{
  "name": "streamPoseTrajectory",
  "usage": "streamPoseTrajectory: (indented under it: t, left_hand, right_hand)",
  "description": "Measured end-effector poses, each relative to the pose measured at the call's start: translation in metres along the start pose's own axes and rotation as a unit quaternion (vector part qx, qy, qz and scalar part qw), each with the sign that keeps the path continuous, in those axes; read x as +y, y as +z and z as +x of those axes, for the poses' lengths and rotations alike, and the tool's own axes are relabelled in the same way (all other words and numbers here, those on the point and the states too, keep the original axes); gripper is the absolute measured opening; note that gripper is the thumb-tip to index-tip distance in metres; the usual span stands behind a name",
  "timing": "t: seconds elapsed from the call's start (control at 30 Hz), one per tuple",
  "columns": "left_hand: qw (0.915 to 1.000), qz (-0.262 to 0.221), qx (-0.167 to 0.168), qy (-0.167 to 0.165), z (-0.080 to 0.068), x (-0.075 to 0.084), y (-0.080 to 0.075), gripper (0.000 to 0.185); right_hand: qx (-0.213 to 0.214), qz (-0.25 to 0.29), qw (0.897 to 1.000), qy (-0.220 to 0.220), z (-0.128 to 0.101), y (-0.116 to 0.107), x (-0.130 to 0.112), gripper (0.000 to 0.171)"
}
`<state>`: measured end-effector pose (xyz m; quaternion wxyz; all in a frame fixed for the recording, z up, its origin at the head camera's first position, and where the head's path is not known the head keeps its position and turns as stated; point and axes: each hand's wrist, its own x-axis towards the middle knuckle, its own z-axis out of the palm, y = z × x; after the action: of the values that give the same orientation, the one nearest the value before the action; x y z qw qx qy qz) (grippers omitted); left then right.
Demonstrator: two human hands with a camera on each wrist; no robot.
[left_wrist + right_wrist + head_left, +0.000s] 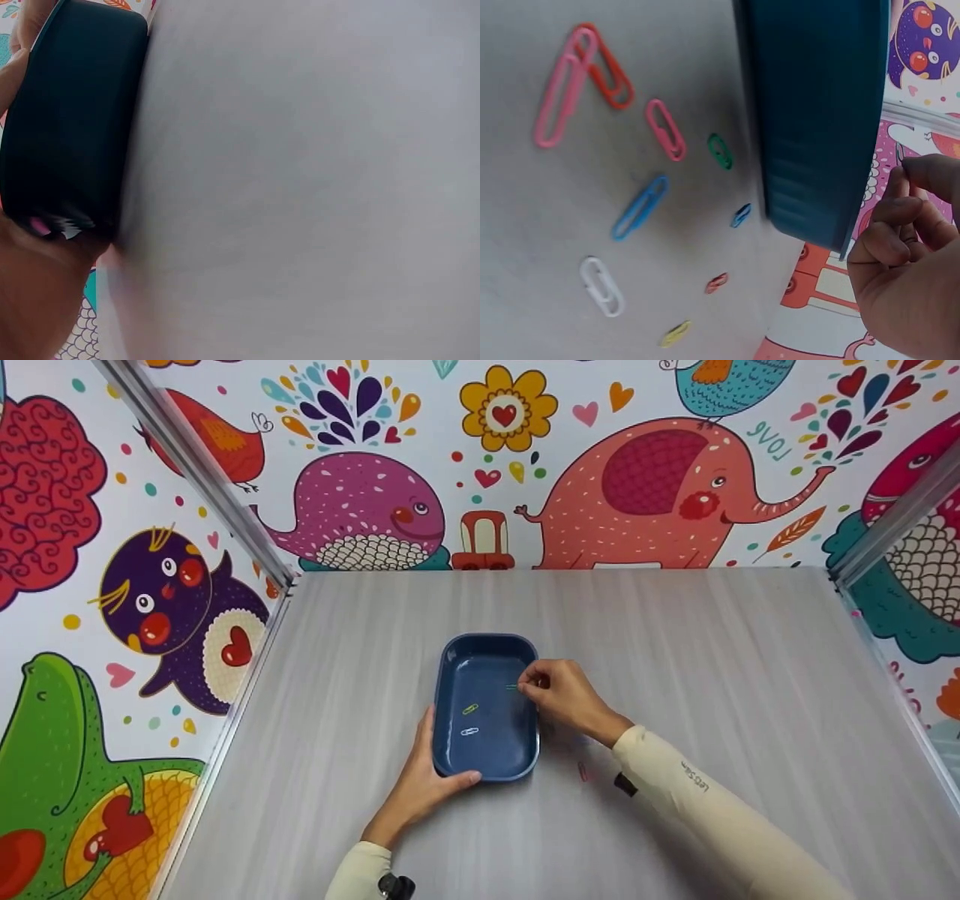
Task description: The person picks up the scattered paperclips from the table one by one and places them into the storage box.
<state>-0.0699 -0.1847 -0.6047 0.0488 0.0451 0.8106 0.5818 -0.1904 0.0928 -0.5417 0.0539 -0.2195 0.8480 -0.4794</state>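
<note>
"LOVE" reads on the wall [769, 441]. Right hand [566, 697] pinches a small green paper clip [512, 687] over the dark blue oblong plastic tray [525, 757]; left hand [420, 784] grips its near corner.

tray: dark blue [487, 765], rectangular, rounded corners, flat on worktop [675, 645]
clips inside: yellow [470, 709], white [469, 731]
green clip [512, 687]: pinched over tray

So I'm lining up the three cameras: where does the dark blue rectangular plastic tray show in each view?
Head: dark blue rectangular plastic tray at table centre.
Left wrist: upper left, its outer wall seen close.
Right wrist: top right, its side.
Shared landmark: the grey table.
</note>
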Motion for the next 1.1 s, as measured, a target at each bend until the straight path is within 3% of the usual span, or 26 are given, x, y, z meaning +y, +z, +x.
streamPoseTrajectory:
  t: [0.7,1.1]
  left_hand:
    - [0.9999,0.008,-0.005,-0.009,0.000,0.000,0.000,0.137]
    - [0.9998,0.006,0.000,-0.017,0.000,0.000,0.000,0.137]
  right_hand:
    - [-0.046,-0.092,0.995,-0.012,0.026,0.017,-0.015,0.006]
    - [-0.096,-0.137,0.986,-0.009,0.042,0.026,-0.024,0.009]
